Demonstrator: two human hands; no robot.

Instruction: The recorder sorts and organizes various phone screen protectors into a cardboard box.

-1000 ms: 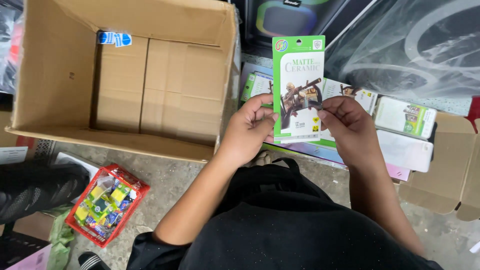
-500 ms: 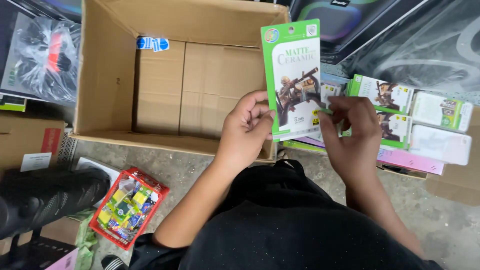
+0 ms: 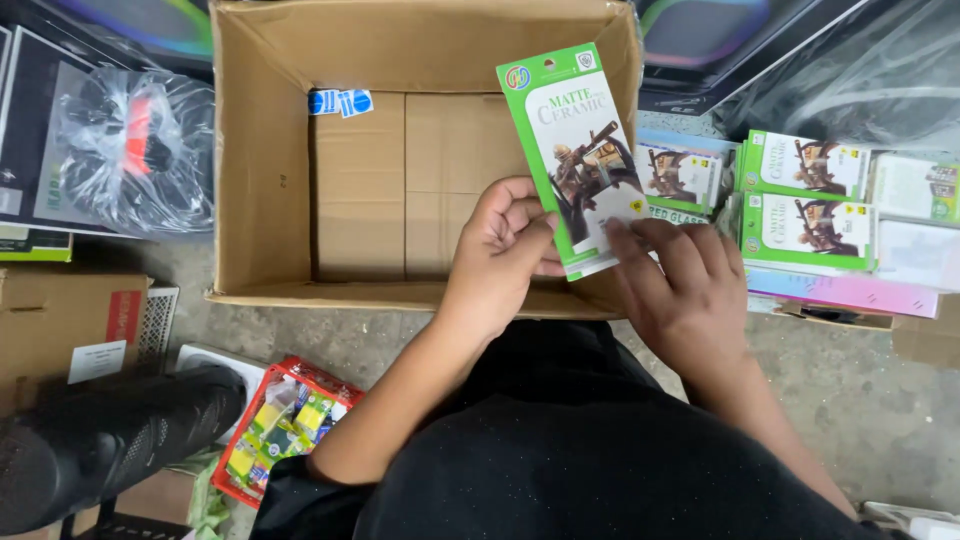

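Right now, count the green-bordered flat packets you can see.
4: one held by both hands over the cardboard box, the held packet; one beside the box; two stacked further right, upper and lower. More may lie hidden underneath.

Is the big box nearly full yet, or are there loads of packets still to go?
Not nearly: the big brown cardboard box holds only a small blue-and-white item. In hand: one flat green-and-white packet, pinched between the left hand and right hand over the box's right edge. Left: a pile of similar green packets lying to the right.
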